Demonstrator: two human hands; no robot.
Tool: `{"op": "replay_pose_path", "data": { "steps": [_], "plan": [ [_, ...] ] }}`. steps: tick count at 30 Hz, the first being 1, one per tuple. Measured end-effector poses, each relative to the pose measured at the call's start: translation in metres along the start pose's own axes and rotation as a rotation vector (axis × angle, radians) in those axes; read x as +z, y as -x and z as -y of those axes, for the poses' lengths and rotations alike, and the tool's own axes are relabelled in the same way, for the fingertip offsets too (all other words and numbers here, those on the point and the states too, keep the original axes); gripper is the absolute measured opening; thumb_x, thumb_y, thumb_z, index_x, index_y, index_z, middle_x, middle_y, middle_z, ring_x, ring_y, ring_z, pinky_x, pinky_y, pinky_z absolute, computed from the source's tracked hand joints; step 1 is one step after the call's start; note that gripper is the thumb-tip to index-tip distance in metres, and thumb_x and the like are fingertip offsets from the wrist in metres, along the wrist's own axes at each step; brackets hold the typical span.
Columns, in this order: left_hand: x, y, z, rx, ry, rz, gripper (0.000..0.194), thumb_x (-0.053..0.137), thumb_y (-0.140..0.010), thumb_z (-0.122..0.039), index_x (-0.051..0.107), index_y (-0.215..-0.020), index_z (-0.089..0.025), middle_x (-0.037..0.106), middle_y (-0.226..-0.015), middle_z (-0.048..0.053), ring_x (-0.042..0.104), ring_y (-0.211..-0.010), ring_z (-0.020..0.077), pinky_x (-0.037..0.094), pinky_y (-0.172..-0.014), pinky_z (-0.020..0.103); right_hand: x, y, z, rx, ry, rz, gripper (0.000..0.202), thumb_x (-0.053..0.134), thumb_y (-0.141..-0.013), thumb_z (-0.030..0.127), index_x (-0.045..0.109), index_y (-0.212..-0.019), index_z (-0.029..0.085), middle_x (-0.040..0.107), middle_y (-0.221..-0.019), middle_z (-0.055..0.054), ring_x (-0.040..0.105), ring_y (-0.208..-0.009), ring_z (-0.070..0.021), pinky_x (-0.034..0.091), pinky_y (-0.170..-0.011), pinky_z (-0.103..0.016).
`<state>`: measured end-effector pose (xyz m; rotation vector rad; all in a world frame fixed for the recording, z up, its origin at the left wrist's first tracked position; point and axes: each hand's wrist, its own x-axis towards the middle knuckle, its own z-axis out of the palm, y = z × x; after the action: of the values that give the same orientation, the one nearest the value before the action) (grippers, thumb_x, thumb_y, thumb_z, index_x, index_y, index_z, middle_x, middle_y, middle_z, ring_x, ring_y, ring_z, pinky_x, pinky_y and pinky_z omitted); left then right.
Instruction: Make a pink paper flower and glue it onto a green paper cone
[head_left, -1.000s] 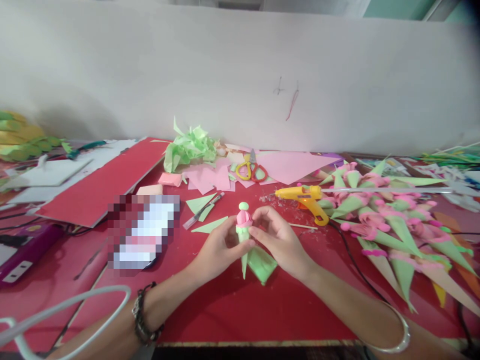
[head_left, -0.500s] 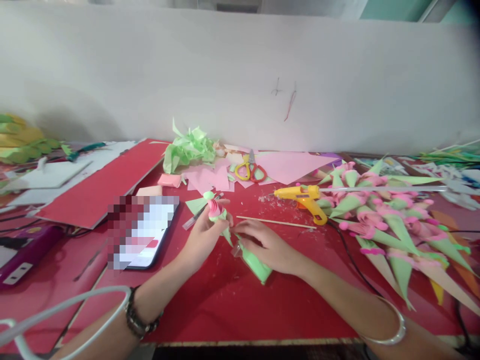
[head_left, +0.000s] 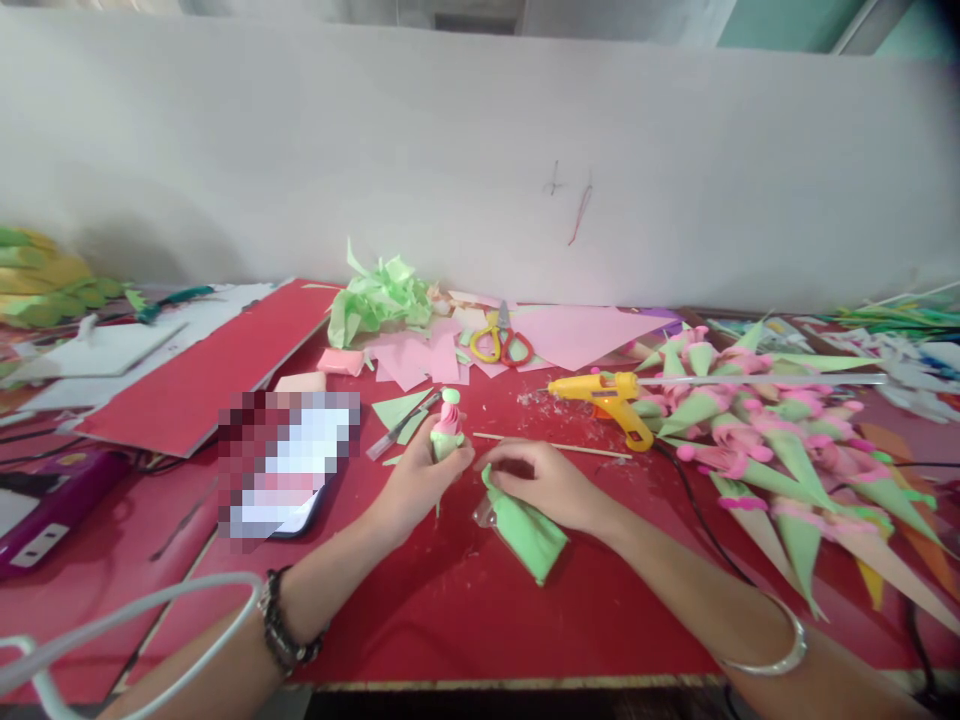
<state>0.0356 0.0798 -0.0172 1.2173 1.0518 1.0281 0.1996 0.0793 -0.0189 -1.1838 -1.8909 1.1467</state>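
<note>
Closed around a small cone with a pink swirled top and a pale green ball point(head_left: 448, 420) is my left hand point(head_left: 416, 480), near the middle of the red table. My right hand point(head_left: 536, 480) pinches the upper end of a bright green lump of clay point(head_left: 529, 535), which sticks out of a clear wrapper. The two hands are a short gap apart. Behind them lies a thin wooden stick point(head_left: 555, 445). A pen-like tool point(head_left: 401, 425) rests on green paper pieces left of the cone.
A yellow glue gun point(head_left: 611, 395) lies at right beside a heap of pink and green paper cones point(head_left: 750, 430). Scissors point(head_left: 502, 345) lie on pink paper point(head_left: 585, 335). A phone point(head_left: 296, 465) is at left, near a purple power strip point(head_left: 64, 500).
The cone has turned more upright in my left hand and shifted slightly right. My right hand has moved right, away from it, and the green clay has shifted right with it.
</note>
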Motion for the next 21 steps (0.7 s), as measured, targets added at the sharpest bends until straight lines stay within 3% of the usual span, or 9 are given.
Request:
{"op": "replay_pose_path", "data": {
  "steps": [3,8,13,21],
  "plan": [
    [0.001,0.001,0.001,-0.050,-0.030,0.022,0.025,0.059,-0.070,-0.032,0.047,-0.088,-0.018,0.050,-0.067,-0.006,0.047,-0.059,0.0077,0.038,-0.057,0.020,0.001,0.000,-0.001,-0.037,-0.080,-0.090,0.014,0.054,-0.073,0.018,0.064,-0.084,0.019,0.065,-0.084,-0.003,0.059,-0.081,-0.0154,0.046,-0.075,-0.029],
    [0.002,0.001,0.004,-0.080,0.009,0.222,0.024,0.056,-0.074,-0.036,0.047,-0.083,-0.017,0.047,-0.053,-0.007,0.045,-0.048,0.0077,0.039,-0.051,0.022,0.004,0.003,-0.002,-0.134,-0.110,-0.186,0.010,0.057,-0.074,0.021,0.062,-0.082,0.020,0.065,-0.082,-0.002,0.060,-0.080,-0.0149,0.046,-0.074,-0.028],
    [0.003,0.001,0.003,-0.077,-0.015,0.207,0.025,0.055,-0.075,-0.038,0.046,-0.085,-0.016,0.045,-0.051,-0.008,0.043,-0.046,0.0066,0.039,-0.050,0.021,0.004,0.005,0.004,-0.263,-0.001,-0.237,0.007,0.056,-0.074,0.016,0.062,-0.075,0.020,0.058,-0.075,0.000,0.056,-0.074,-0.0121,0.044,-0.070,-0.026],
    [0.009,0.005,-0.002,-0.050,0.061,0.145,0.024,0.057,-0.074,-0.033,0.044,-0.088,-0.019,0.043,-0.051,-0.009,0.042,-0.043,0.0056,0.037,-0.046,0.019,0.003,0.004,0.008,-0.222,0.000,-0.231,0.007,0.055,-0.075,0.018,0.062,-0.075,0.021,0.058,-0.078,-0.001,0.055,-0.077,-0.0137,0.044,-0.072,-0.027]
  ]
}}
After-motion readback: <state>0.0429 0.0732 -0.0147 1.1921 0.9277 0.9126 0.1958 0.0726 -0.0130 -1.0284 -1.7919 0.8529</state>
